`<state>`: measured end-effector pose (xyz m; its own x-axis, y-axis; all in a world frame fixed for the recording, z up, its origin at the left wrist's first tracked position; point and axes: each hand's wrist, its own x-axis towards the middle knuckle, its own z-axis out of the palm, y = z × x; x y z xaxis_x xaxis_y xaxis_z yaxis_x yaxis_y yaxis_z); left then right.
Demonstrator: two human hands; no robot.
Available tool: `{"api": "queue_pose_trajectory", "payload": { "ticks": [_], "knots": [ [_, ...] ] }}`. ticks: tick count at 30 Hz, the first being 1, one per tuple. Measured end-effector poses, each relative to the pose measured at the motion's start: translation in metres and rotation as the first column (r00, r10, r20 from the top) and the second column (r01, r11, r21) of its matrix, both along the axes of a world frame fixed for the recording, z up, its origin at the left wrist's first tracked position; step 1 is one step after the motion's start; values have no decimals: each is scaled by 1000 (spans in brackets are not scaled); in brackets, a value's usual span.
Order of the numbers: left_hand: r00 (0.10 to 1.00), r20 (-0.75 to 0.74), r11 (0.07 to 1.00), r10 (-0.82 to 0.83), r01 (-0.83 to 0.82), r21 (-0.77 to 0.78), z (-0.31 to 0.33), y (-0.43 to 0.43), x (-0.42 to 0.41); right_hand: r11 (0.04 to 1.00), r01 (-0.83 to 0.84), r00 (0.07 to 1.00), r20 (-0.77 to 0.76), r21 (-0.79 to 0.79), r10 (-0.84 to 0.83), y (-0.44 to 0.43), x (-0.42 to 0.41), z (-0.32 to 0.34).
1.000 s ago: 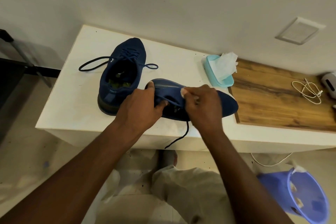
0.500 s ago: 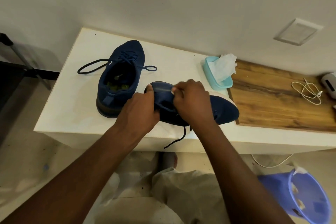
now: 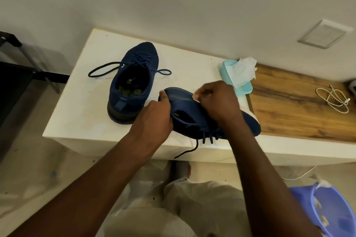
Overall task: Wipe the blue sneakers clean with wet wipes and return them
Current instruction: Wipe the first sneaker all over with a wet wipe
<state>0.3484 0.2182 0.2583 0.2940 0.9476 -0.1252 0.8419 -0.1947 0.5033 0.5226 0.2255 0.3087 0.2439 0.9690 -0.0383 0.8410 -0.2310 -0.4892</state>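
Two blue sneakers are on the white table [image 3: 81, 113]. One sneaker [image 3: 133, 81] stands upright at the left, its laces loose. The other sneaker [image 3: 194, 115] lies tipped on its side near the front edge. My left hand [image 3: 154, 119] grips its heel, thumb on the collar. My right hand [image 3: 219, 102] holds a white wet wipe [image 3: 195, 98] bunched in its fingers and presses it on the sneaker's upper side. A lace hangs over the table edge.
A turquoise wipe pack [image 3: 237, 77] with a wipe sticking out sits behind my right hand. To the right lies a wooden board [image 3: 300, 106] with a coiled white cable [image 3: 335, 100]. A purple bin [image 3: 331, 211] holding used wipes stands on the floor at lower right.
My right hand slid the wipe along the sneaker's side, first toward the heel, then slightly back. My left hand kept its grip on the heel.
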Motion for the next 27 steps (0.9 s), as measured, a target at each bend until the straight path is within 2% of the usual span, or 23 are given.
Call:
{"api": "queue_pose_trajectory", "payload": {
  "ticks": [2, 5, 8, 11, 13, 16, 19, 21, 23, 25, 27],
  "knots": [
    [1000, -17, 1000, -14, 14, 4, -2, 0, 1, 994, -102, 994, -44, 46, 104, 5, -29, -4],
    [999, -32, 1000, -29, 29, 6, -3, -2, 0, 976, -210, 977, -15, 61, 211, 7, -48, -6],
    [999, -9, 999, -31, 31, 12, 0, -3, -1, 994, -106, 993, -43, 16, 106, 3, -17, -3],
    [1000, -14, 1000, -27, 27, -6, 0, -1, -1, 998, 36, 998, 57, -54, -32, -7, 20, 0],
    [1000, -17, 1000, -21, 21, -13, 1, 0, 1, 997, 60, 996, 67, -38, -57, -9, 17, -3],
    [999, -22, 1000, -24, 24, -15, 0, 1, 1, 994, -89, 995, 45, 57, 86, -1, -27, -9],
    [999, -23, 999, -42, 42, -1, 0, -2, 0, 954, -292, 952, 115, 71, 283, 4, -57, -10],
    [999, 1, 999, -37, 37, 0, 0, -2, -1, 968, -243, 962, 146, 69, 231, 5, -43, -9],
    [1000, 10, 1000, -30, 30, -2, 1, -1, 0, 991, -131, 970, 207, 19, 124, -1, -16, -6],
    [1000, -1, 1000, -26, 26, -9, 0, -1, 2, 999, -15, 980, 198, -30, 21, -11, 7, -4],
    [1000, -12, 1000, -27, 27, -11, 0, 0, 3, 1000, 1, 978, 210, -15, 2, -11, 5, -8]
  ]
}}
